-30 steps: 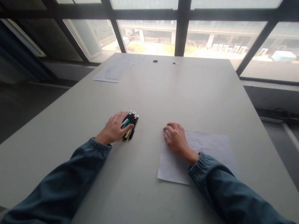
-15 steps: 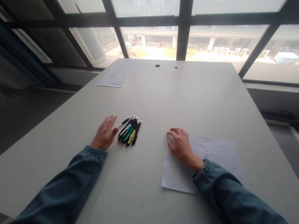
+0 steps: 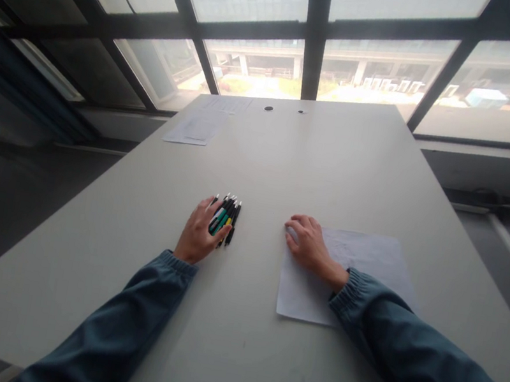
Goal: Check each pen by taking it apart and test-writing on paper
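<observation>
My left hand (image 3: 201,233) lies over the left side of a bunch of pens (image 3: 233,223). Its thumb stretches across their lower part, and its fingers reach along the upper left, apart from the thumb. The pens are mostly black, with green, white and yellow parts, their tips pointing away from me; the palm hides some of them. To the right, my right hand (image 3: 307,241) rests on the upper left corner of a white sheet of paper (image 3: 306,296). Its fingers are loosely bent, with a gap between thumb and forefinger, and hold nothing.
The white table (image 3: 229,355) stretches towards the windows (image 3: 255,65). More sheets of paper (image 3: 197,127) lie at its far left. Two round holes, one being a dark hole (image 3: 268,109), are near the far edge.
My left hand has moved right, from beside the pens onto them, and its thumb now crosses the bunch. The loose pen on the left is closer to the others. My right hand stays put.
</observation>
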Action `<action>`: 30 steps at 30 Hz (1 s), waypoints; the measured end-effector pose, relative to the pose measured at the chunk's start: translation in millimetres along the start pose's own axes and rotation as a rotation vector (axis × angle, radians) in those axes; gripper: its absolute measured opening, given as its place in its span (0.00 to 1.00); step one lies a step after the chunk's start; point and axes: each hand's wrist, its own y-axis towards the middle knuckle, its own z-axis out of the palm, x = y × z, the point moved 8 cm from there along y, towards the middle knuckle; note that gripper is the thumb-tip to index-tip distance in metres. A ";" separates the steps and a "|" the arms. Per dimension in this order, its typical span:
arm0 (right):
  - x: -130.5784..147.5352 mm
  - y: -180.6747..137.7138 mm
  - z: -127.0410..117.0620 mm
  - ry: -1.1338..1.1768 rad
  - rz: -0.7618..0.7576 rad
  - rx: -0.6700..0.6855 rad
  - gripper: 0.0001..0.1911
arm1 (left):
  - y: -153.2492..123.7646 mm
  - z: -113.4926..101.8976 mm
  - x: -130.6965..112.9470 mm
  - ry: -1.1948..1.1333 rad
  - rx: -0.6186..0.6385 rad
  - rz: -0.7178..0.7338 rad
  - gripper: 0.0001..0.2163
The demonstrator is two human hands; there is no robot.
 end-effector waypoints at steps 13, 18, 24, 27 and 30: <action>0.3 -0.4 0.4 0.001 -0.013 0.004 0.12 | 29.5 23.3 32.1 0.004 -0.036 -0.192 0.26; -0.1 0.0 2.1 -0.005 -0.013 0.004 0.12 | 14.0 36.5 42.0 0.046 0.099 -0.216 0.31; 1.0 -0.1 1.1 -0.002 -0.021 0.000 0.12 | 2.9 42.9 28.7 0.139 0.120 -0.279 0.41; 0.7 -0.1 0.1 -0.004 -0.018 -0.003 0.12 | 4.1 32.4 22.4 0.122 0.097 -0.242 0.40; 0.7 0.1 0.1 -0.003 -0.019 0.003 0.12 | 2.0 18.5 20.2 0.044 0.148 -0.061 0.41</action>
